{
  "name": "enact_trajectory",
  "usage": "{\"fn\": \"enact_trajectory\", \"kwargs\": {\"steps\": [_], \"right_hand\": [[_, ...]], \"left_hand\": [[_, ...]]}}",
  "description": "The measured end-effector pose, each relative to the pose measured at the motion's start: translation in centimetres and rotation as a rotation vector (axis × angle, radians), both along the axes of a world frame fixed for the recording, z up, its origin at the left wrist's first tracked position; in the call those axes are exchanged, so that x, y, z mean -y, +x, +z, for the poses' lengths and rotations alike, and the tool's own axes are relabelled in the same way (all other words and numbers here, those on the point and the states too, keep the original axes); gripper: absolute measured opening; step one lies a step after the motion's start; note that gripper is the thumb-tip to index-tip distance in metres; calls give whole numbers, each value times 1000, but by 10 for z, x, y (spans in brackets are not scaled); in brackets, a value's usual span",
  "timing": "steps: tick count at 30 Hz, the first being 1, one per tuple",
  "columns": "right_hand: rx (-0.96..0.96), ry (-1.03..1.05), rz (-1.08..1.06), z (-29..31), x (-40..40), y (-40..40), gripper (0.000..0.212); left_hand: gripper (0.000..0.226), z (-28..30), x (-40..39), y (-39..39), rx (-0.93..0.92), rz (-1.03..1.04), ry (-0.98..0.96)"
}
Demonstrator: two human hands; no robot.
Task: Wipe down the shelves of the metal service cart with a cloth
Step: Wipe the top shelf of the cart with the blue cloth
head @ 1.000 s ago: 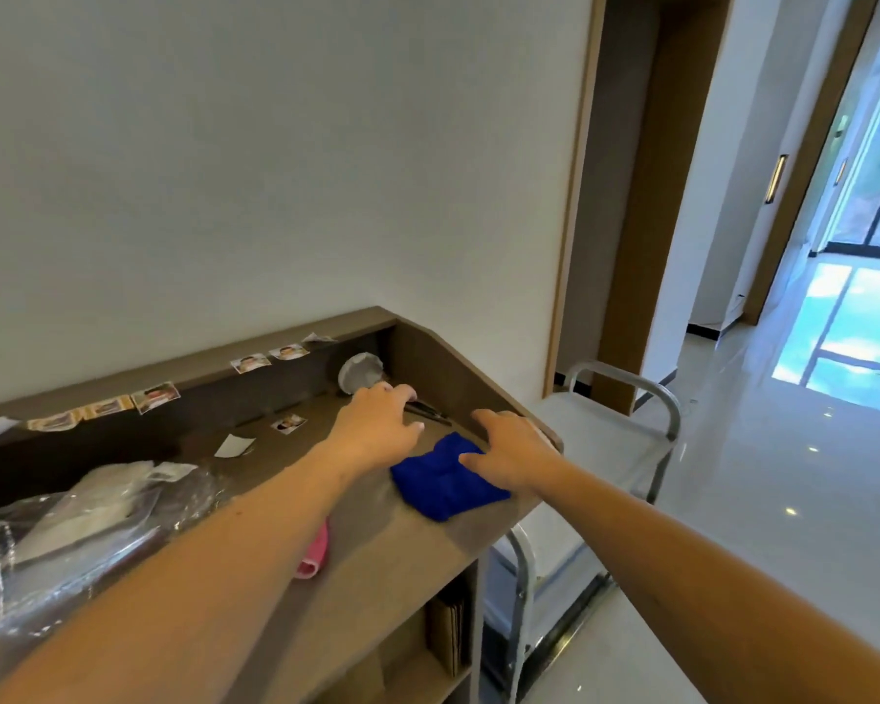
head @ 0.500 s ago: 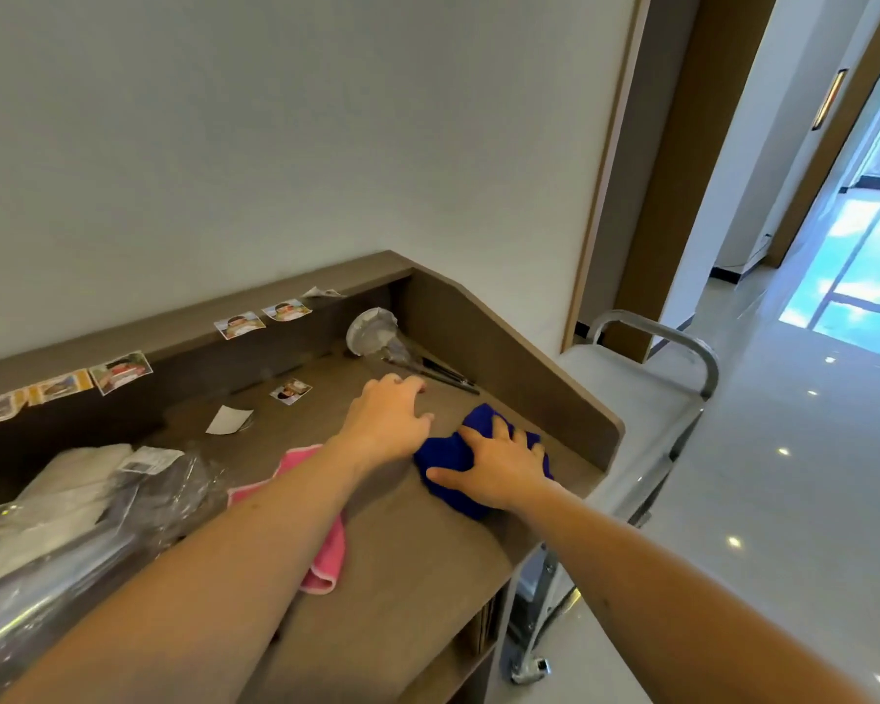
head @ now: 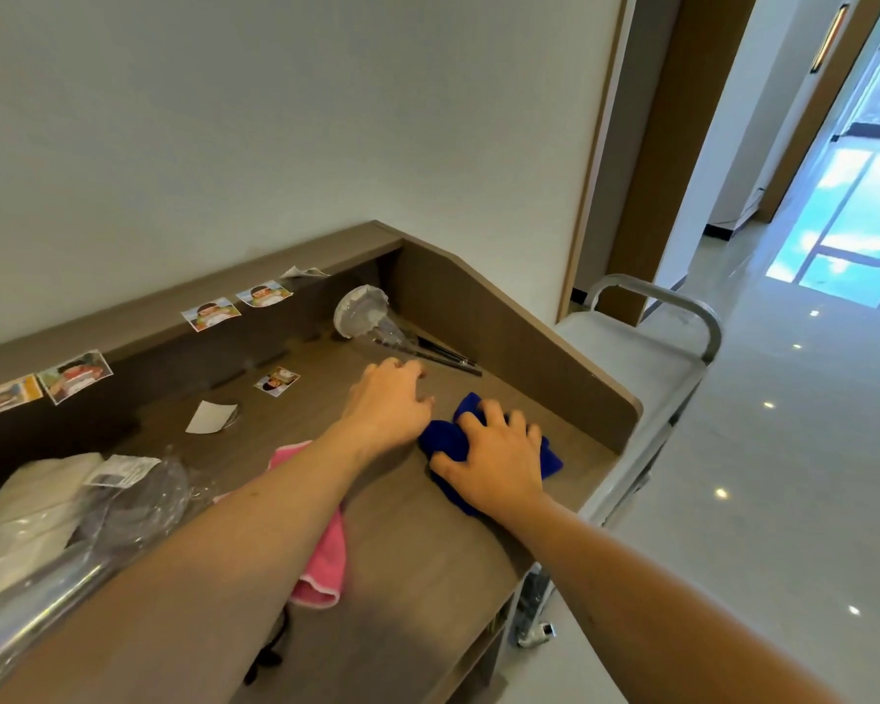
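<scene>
A crumpled blue cloth [head: 445,437] lies on the brown desk top [head: 412,546] near its right end. My right hand [head: 499,457] lies over the cloth with fingers curled around it. My left hand [head: 387,403] rests just left of the cloth, fingers spread on the desk, holding nothing. The metal service cart [head: 631,348] stands on the floor right of the desk; its grey top shelf and curved handle [head: 682,302] show past the desk's side panel.
A pink cloth [head: 326,556] lies under my left forearm. A clear plastic cup [head: 364,317] lies tipped at the back corner beside dark pens [head: 448,355]. Small photos [head: 209,313] and a plastic-wrapped bundle [head: 47,510] sit at the left. Glossy floor and a doorway are to the right.
My right hand has closed further over the blue cloth. The view has tilted down and nearer to the desk. My left hand has stayed beside the cloth.
</scene>
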State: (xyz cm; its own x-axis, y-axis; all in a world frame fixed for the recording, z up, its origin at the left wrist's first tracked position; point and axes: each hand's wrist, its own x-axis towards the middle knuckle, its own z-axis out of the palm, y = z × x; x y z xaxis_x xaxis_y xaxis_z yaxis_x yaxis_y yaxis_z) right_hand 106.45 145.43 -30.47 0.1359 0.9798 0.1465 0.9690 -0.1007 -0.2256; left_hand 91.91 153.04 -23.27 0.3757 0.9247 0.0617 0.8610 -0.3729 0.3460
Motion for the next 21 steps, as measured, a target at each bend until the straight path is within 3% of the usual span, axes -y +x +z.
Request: {"fn": "enact_trajectory", "kwargs": {"steps": [3,11,21], "right_hand": [[-15,17,-15,0,3,-3,68],[-119,-51,-27,16,15,8,73],[-101,189,-192,92,76,70,63]], "left_hand": [[47,6,2,-2,5,-6,5],[46,34,11,-3,39,-47,64],[47,83,51,57,50,-158,158]]}}
